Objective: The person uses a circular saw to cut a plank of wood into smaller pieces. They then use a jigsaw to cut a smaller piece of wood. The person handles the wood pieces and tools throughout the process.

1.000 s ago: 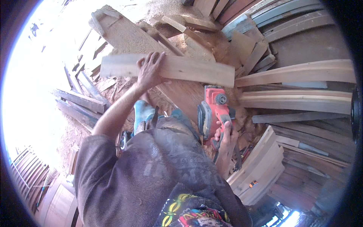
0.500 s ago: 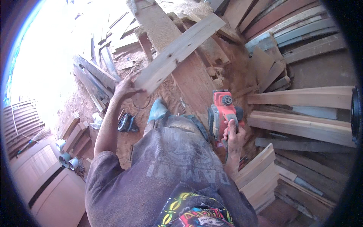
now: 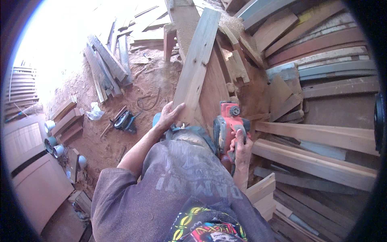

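Note:
A long grey-brown board point(image 3: 196, 64) with dark knots lies lengthwise ahead of me, over a wider wooden plank bench point(image 3: 213, 88). At its near end my left hand point(image 3: 169, 115) grips the left edge, thumb on top, the other fingers partly hidden. My right hand point(image 3: 241, 147) is wrapped round the rear handle of a red and black electric planer point(image 3: 231, 129). The planer is to the right of the board's near end, apart from it. Its underside is hidden.
A blue power tool point(image 3: 125, 122) with a cord lies on the sawdust-covered floor to the left. Stacked timber point(image 3: 314, 161) crowds the right side. Loose offcuts point(image 3: 109, 66) lie at the far left, and door panels point(image 3: 40, 157) stand at the near left.
The board has swung from a slant across the bench to nearly in line with it. My left hand has moved right and nearer with it; the planer stays in my right hand.

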